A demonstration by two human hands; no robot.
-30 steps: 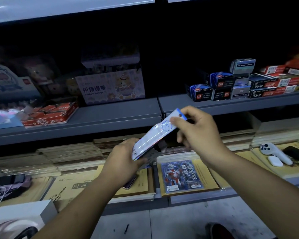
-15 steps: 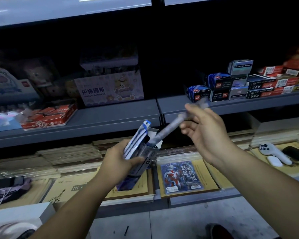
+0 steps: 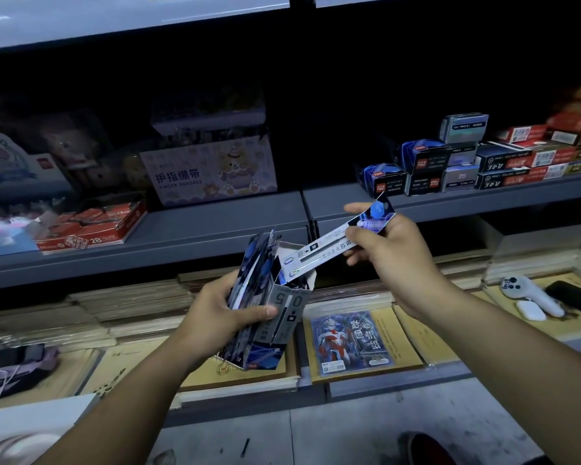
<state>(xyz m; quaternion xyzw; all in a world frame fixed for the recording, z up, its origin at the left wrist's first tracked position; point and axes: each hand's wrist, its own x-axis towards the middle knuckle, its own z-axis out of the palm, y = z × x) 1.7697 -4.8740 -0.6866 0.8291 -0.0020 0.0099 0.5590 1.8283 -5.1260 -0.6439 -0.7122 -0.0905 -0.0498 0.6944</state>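
Observation:
My left hand (image 3: 215, 317) grips an open grey-and-blue pen box (image 3: 275, 313) upright in front of the lower shelf, together with a sheaf of flat pen packs (image 3: 252, 270) pressed against its left side. My right hand (image 3: 389, 253) pinches one long flat pen pack (image 3: 329, 250) by its blue upper end. The pack slants down to the left, its lower tip at the box's open top.
A grey middle shelf (image 3: 215, 229) carries a finger-bandage carton (image 3: 208, 169), red 2B boxes (image 3: 91, 226) and stacked pen boxes (image 3: 450, 162). Below lie stacks of notebooks (image 3: 131, 310), a hero-print pack (image 3: 349, 344), a white controller (image 3: 530, 293) and an earbud case (image 3: 530, 310).
The box has turned upright in my left hand. My right hand has drawn one flat pack up and to the right, then turned it so its printed face shows at the box's mouth.

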